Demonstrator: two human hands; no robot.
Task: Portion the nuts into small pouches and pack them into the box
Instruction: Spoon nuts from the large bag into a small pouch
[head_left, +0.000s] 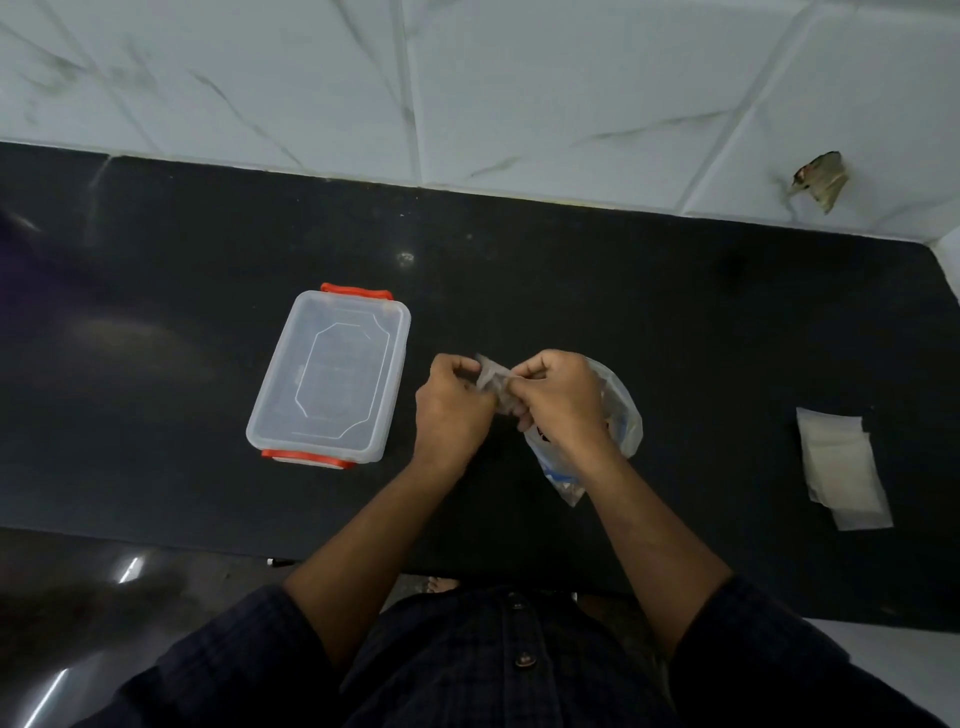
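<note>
- both hands are working close together above the black table (675, 322), fingers curled.
- the left hand (452, 402) and the right hand (563, 397) are each pinching a small crumpled clear pouch (491, 379) held between them.
- a larger clear plastic bag (621, 421) is lying under and just beyond the right hand; its contents are too blurred to tell.
- the box (327, 376), clear with orange clips and its lid on, is sitting near the left hand, on its outer side.
- flat pale pouches (841, 467) are lying well apart from the right hand, on its outer side.
</note>
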